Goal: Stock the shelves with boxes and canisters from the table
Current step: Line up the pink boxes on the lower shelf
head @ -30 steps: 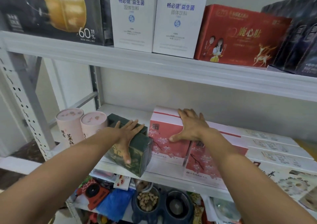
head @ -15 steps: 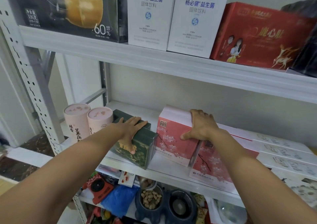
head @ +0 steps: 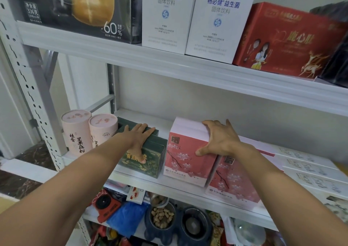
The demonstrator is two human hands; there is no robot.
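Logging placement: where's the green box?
Head view, middle shelf, left side: green box between pink canisters and pink box, under the left hand.

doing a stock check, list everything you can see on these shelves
black box: 1, black, top shelf left
white boxes: 2, white, top shelf middle
red box: 1, red, top shelf right
canisters: 2, pink, middle shelf left
green box: 1 clear, dark green, beside canisters
blossom boxes: 2, pink, middle shelf centre
flat boxes: several, white, middle shelf right
bowls: 2, dark, lower shelf, one holds peanuts
left hand: 1, bare, rests on green box
right hand: 1, bare, grips left blossom box
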